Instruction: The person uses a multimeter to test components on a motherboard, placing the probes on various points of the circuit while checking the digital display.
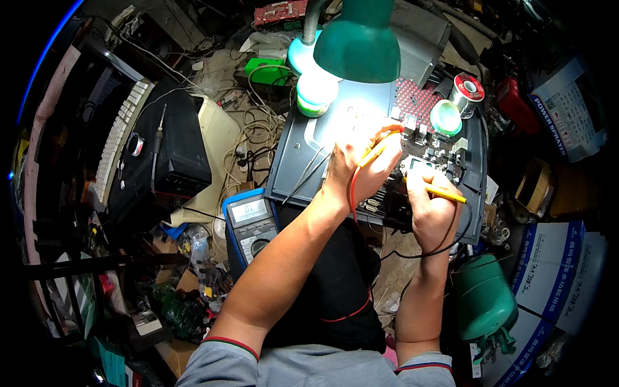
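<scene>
My left hand (351, 169) is closed around a yellow test probe (373, 153) with a red lead, its tip end over a circuit board (459, 166). A second yellow test probe (449, 194), joined to a black lead, is gripped in my right hand (433, 216) at the board's near side. Glare and my fingers hide where the tips touch. The board lies on a dark grey panel (293, 164). A blue-edged multimeter (250, 222) with a lit display leans by my left forearm. Tweezers (303, 174) rest at the panel's left.
A green desk lamp (361, 48) hangs over the panel. Solder spool (469, 87), round tub (446, 118) and another tub (316, 97) stand around the board. A soldering iron (158, 145) lies on a black case (187, 155) at left. Boxes (548, 264) and a green tank (485, 297) sit right.
</scene>
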`<move>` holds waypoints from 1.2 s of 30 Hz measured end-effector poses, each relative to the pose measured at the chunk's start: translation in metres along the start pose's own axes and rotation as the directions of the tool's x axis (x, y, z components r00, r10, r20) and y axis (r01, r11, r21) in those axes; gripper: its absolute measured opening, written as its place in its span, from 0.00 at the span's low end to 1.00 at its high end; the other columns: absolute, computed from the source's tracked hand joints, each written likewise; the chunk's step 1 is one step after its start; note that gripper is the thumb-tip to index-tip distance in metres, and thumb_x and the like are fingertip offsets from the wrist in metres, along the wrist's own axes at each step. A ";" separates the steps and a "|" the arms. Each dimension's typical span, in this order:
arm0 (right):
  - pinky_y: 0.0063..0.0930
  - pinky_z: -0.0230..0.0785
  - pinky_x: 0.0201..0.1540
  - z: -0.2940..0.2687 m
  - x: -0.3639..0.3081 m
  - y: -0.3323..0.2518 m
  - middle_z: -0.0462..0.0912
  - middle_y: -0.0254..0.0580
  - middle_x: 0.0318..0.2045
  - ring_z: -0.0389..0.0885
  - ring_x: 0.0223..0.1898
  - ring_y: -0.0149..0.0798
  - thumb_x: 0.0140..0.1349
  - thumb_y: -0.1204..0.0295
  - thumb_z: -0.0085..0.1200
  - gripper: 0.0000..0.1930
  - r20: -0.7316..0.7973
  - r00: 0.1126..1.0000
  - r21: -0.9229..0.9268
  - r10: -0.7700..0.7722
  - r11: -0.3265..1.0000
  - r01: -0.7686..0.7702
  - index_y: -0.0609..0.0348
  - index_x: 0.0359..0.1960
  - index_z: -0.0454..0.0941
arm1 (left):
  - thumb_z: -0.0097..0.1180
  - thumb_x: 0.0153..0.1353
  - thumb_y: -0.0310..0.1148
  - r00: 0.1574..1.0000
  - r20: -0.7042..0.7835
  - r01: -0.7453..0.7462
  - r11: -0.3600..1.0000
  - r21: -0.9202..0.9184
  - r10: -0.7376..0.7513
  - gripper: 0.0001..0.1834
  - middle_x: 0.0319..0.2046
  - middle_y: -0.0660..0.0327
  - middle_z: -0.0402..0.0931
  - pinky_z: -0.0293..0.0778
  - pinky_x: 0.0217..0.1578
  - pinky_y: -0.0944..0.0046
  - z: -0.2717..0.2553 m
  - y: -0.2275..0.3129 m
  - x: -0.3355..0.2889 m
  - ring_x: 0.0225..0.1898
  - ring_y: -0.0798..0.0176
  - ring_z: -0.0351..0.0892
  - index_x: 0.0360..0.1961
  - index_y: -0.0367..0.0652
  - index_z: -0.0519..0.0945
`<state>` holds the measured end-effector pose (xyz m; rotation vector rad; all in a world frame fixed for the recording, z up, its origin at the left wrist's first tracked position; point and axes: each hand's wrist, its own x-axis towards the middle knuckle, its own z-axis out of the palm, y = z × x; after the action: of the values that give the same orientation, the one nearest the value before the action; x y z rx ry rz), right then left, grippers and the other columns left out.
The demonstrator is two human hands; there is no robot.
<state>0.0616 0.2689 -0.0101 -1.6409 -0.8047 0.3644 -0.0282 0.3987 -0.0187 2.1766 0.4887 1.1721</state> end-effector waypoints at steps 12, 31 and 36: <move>0.24 0.69 0.30 -0.004 -0.001 0.004 0.80 0.36 0.22 0.75 0.25 0.26 0.62 0.76 0.59 0.05 0.006 0.998 -0.057 -0.068 0.996 0.068 0.66 0.31 0.79 | 0.59 0.59 0.25 0.994 0.021 0.110 0.992 -0.059 -0.109 0.11 0.29 0.56 0.83 0.77 0.31 0.68 0.003 0.001 -0.002 0.28 0.67 0.83 0.43 0.35 0.83; 0.35 0.75 0.40 -0.022 -0.110 -0.010 0.73 0.53 0.45 0.78 0.40 0.48 0.52 0.75 0.68 0.21 0.255 0.784 0.067 -0.566 0.819 0.570 0.55 0.49 0.78 | 0.58 0.53 0.20 0.780 0.597 0.255 0.966 -0.033 -0.186 0.43 0.53 0.38 0.73 0.76 0.52 0.54 -0.094 0.130 -0.091 0.50 0.40 0.79 0.70 0.25 0.54; 0.37 0.80 0.39 -0.001 -0.125 -0.001 0.73 0.54 0.50 0.82 0.42 0.51 0.50 0.76 0.70 0.22 0.322 0.716 0.140 -0.619 0.779 0.611 0.52 0.48 0.79 | 0.58 0.53 0.20 0.787 0.539 0.336 0.941 0.035 -0.300 0.39 0.55 0.39 0.73 0.73 0.55 0.51 -0.120 0.144 -0.113 0.53 0.41 0.79 0.68 0.27 0.59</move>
<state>-0.0266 0.1836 -0.0326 -1.1935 -1.5611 0.1832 -0.1852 0.2667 0.0580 2.1350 0.5296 0.3538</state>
